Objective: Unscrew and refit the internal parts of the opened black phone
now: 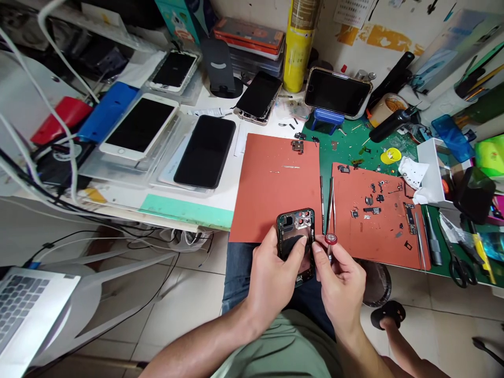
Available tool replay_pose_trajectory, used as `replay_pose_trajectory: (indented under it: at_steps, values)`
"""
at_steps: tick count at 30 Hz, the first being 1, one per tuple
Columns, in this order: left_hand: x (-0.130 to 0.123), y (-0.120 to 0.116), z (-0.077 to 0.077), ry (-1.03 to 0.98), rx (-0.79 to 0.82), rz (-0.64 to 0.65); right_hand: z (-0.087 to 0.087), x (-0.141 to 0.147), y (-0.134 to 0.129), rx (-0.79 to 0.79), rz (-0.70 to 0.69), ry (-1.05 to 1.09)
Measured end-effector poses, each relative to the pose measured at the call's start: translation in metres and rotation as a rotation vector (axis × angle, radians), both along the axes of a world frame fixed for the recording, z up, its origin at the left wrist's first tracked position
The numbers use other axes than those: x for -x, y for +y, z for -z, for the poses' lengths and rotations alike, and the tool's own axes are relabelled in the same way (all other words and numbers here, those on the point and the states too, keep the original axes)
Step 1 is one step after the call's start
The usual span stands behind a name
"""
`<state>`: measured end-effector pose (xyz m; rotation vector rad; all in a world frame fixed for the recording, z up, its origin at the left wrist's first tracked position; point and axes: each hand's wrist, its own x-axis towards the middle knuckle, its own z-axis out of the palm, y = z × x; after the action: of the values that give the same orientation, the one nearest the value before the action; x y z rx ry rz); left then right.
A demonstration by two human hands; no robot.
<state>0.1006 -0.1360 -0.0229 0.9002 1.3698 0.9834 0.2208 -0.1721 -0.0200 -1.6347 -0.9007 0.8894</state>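
Note:
My left hand (275, 265) is closed around an opened phone housing (293, 239), thumb pressed across its bare inside. The housing is tilted up over my lap at the mat's front edge, its camera openings at the top. My right hand (340, 281) pinches a small screwdriver with a red cap (331, 239), fingertips close beside the housing's right edge. Where the driver's tip lies cannot be made out. Tweezers (331, 205) and a thin metal tool (322, 205) lie just beyond my hands.
An orange-brown mat (275, 194) lies ahead; a second mat (386, 236) at right holds several small phone parts. Phones (205, 152) lie at left. A phone on a blue stand (327, 122), scissors (461, 270) and a white box (433, 168) stand or lie around. A laptop (35, 315) is lower left.

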Motion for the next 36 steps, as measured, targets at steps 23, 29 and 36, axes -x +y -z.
replay_pose_trajectory:
  at_steps: [23,29,36]
  values:
    - [-0.004,0.006,-0.005,-0.022,-0.019,0.010,-0.005,-0.002,0.007,0.044,0.034,-0.047]
    - [-0.005,0.003,-0.001,-0.031,-0.019,0.028,-0.001,-0.008,0.011,0.055,0.014,-0.087]
    - [-0.005,0.007,0.001,0.027,-0.011,0.042,0.004,-0.010,0.009,0.052,-0.003,-0.126]
